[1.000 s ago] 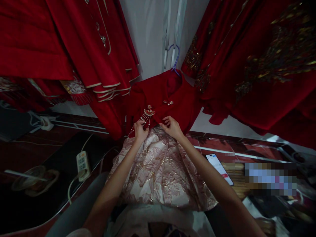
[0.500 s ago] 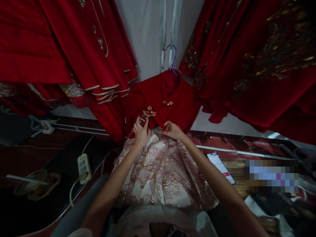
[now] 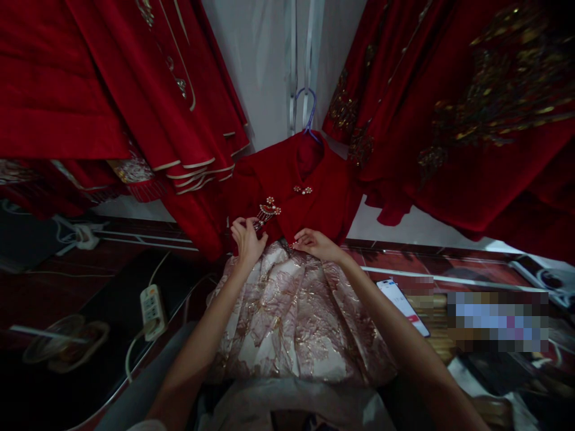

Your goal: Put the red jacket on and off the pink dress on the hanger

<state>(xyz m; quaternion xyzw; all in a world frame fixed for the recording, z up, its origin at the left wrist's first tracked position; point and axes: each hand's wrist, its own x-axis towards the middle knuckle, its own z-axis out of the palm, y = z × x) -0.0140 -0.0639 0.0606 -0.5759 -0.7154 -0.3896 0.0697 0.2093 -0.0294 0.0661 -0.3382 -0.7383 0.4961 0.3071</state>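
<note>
A red jacket (image 3: 278,164) with a stand collar hangs on a purple hanger (image 3: 309,111), above a pale pink-and-gold brocade skirt (image 3: 291,317). On its chest sit a beaded fan-shaped brooch (image 3: 268,209) with tassels and a small pearl clasp (image 3: 302,190). My left hand (image 3: 248,244) rests at the tassel ends, thumb apart from the curled fingers. At the jacket's lower front edge, my right hand (image 3: 318,245) has its fingertips drawn together on a small reddish ornament (image 3: 293,245), mostly covered by the fingers.
More red garments (image 3: 157,120) hang at the left, and gold-embroidered red ones (image 3: 449,173) at the right. A power strip (image 3: 153,311) and a clear plastic cup (image 3: 56,341) lie on a black surface at the left. To the right lies a lit phone (image 3: 403,307).
My left hand has shifted slightly left and down along the tassels. My right hand's fingers have flattened and moved a little lower at the jacket edge. The view has tilted slightly.
</note>
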